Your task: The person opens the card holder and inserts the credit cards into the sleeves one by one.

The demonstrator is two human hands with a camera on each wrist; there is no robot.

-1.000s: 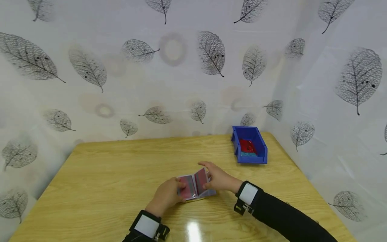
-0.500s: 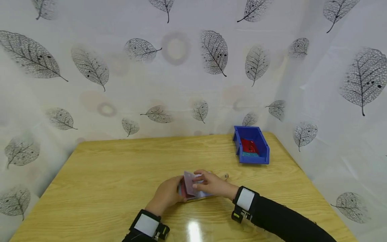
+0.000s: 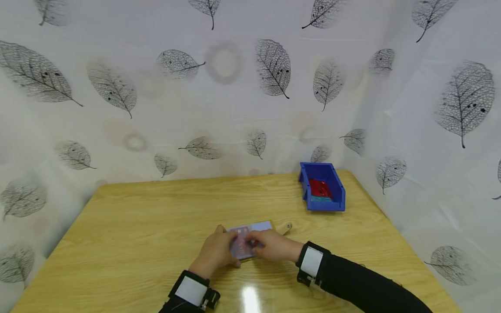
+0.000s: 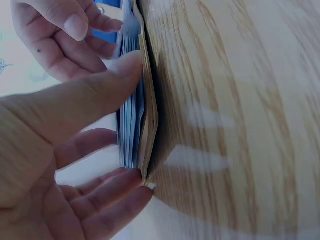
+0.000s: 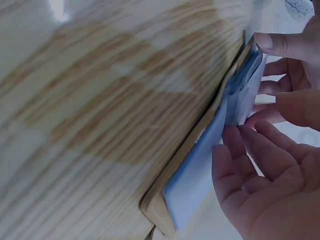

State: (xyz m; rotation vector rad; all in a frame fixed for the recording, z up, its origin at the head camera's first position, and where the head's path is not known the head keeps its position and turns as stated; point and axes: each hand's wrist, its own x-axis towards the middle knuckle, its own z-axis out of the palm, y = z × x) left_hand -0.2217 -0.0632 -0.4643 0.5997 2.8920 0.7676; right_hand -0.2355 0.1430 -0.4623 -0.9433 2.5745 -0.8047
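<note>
An opened card holder (image 3: 241, 248) with clear plastic sleeves and a tan cover (image 5: 159, 215) lies on the table. My left hand (image 3: 216, 249) grips its left half, the thumb (image 4: 107, 82) over the edge of the stacked sleeves (image 4: 131, 112) and fingers at the cover's lower corner. In the middle, my right hand (image 3: 275, 244) touches a sleeve with bent fingertips (image 5: 235, 142); its thumb stands apart from the sleeve in the right wrist view. A pale sleeve (image 5: 197, 180) covers the right half, and a snap strap (image 3: 287, 228) sticks out at the right.
A blue bin (image 3: 323, 204) with red and teal items (image 3: 321, 189) stands at the table's back right. Behind the wooden table (image 3: 148, 217) hangs a white curtain (image 3: 235, 108) printed with leaves.
My right hand has turned sleeves over from right to left, so the left stack shows a different sleeve on top. The left hand keeps its grip on the card holder.
</note>
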